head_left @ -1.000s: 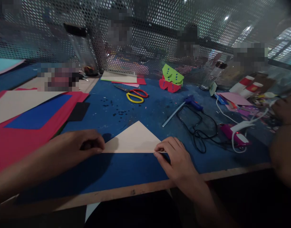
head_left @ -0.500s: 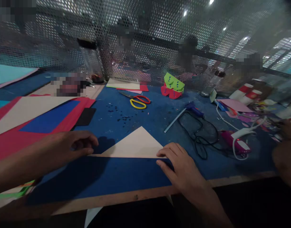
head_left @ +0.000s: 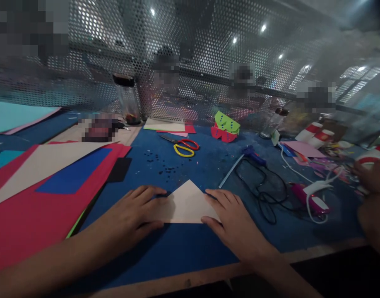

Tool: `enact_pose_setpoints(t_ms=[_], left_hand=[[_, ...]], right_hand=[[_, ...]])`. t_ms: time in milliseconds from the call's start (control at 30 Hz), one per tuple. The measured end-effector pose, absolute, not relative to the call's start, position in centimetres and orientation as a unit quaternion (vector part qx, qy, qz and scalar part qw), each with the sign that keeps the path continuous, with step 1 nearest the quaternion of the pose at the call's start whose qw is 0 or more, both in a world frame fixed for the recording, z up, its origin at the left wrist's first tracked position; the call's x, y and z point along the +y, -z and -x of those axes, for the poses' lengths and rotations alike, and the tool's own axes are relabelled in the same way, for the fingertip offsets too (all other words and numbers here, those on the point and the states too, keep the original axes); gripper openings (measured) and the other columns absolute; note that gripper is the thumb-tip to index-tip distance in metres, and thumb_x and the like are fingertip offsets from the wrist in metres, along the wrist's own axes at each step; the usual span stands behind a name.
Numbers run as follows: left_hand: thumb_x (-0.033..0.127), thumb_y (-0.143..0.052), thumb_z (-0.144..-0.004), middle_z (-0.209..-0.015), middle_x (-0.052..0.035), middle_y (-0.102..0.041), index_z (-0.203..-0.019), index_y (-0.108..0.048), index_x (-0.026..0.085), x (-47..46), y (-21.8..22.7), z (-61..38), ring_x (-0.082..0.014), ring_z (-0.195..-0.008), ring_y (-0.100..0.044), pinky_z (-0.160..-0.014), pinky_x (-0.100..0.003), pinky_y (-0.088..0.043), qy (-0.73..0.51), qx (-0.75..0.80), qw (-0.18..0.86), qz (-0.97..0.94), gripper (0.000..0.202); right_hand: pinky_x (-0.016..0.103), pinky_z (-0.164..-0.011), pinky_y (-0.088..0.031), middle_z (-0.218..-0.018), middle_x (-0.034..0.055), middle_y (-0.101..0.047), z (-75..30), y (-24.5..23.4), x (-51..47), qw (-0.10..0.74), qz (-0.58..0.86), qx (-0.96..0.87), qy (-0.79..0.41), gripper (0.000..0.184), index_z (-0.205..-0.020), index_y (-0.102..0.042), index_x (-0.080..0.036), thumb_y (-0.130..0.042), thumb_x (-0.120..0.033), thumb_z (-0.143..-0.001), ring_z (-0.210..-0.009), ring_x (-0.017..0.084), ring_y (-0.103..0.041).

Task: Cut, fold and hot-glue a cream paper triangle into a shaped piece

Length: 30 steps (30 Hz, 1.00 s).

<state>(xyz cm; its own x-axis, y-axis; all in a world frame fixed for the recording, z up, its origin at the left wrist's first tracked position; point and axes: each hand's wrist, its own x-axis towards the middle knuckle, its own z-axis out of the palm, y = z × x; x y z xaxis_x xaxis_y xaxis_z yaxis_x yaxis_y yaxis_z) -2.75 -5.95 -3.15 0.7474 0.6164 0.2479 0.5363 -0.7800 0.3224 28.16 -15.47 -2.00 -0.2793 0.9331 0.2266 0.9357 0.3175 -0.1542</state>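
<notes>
A cream sheet of paper, folded into a triangle, lies on the blue tabletop with its peak pointing away from me. My left hand rests over its left corner, fingers stretched along the slanted side and thumb by the straight near edge. On the right corner lies my right hand, its fingers and thumb apart. Both hands are open and touch the paper; its two side corners are hidden under them. Beyond the peak are red-and-yellow-handled scissors and small dark scraps.
Red, cream and blue sheets cover the left. A blue glue gun with a looped black cord and a magenta device lie right. Paper masks stand behind, before a perforated metal screen. Another person's hand is far right.
My left hand has come right, from beside the triangle onto its left corner. My right hand stays at the right corner. The view has tilted up a little.
</notes>
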Motion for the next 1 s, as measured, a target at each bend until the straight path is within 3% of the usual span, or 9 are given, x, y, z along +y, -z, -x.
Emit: enact_pose_setpoints(t_ms=[267,467,600,767,1000], left_hand=[[0.039,-0.069,-0.102,-0.142,-0.0033,-0.069,-0.135,-0.069,0.033,-6.0,3.1,2.2,-0.0247,-0.127,-0.064,-0.105,-0.041,-0.053,-0.161,0.290,0.124,-0.935,0.034],[0.030,-0.069,-0.100,-0.136,-0.0028,-0.073,-0.133,-0.069,0.030,-6.4,2.4,2.1,-0.0232,-0.123,-0.066,-0.102,-0.037,-0.055,-0.180,0.260,0.089,-0.944,0.033],[0.030,-0.069,-0.099,-0.135,-0.0040,-0.075,-0.140,-0.063,0.025,-6.6,2.7,2.2,-0.0233,-0.120,-0.068,-0.100,-0.035,-0.056,-0.202,0.255,0.047,-0.944,0.041],[0.025,-0.061,-0.103,-0.136,-0.0023,-0.074,-0.138,-0.064,0.026,-6.6,2.7,2.5,-0.0205,-0.123,-0.067,-0.103,-0.031,-0.055,-0.227,0.220,0.025,-0.948,0.036],[0.028,-0.063,-0.103,-0.143,-0.0025,-0.071,-0.146,-0.061,0.028,-6.8,3.5,3.3,-0.0203,-0.126,-0.065,-0.104,-0.030,-0.055,-0.210,0.251,0.059,-0.943,0.043]], right_hand=[[0.054,-0.105,-0.056,-0.145,0.0142,-0.069,-28.8,2.6,-15.1,0.152,0.574,-0.805,-0.005,0.042,-0.138,-0.069,-0.019,-0.069,-0.042,-0.102,-0.130,0.034,-0.065],[0.053,-0.104,-0.058,-0.147,0.0163,-0.067,-28.3,2.6,-14.3,0.157,0.565,-0.810,-0.007,0.049,-0.144,-0.064,-0.012,-0.066,-0.041,-0.104,-0.130,0.034,-0.064],[0.051,-0.108,-0.054,-0.147,0.0125,-0.068,-27.6,3.2,-14.5,0.188,0.571,-0.799,0.017,0.039,-0.142,-0.065,-0.016,-0.063,-0.029,-0.106,-0.133,0.031,-0.061],[0.047,-0.105,-0.053,-0.144,0.0053,-0.070,-27.5,3.2,-14.5,0.206,0.580,-0.788,-0.007,0.033,-0.139,-0.067,-0.025,-0.064,-0.030,-0.106,-0.129,0.027,-0.061],[0.044,-0.093,-0.053,-0.127,0.0056,-0.074,-27.7,2.4,-14.4,0.233,0.562,-0.793,-0.018,0.025,-0.131,-0.069,-0.030,-0.059,-0.027,-0.108,-0.112,0.026,-0.066]])
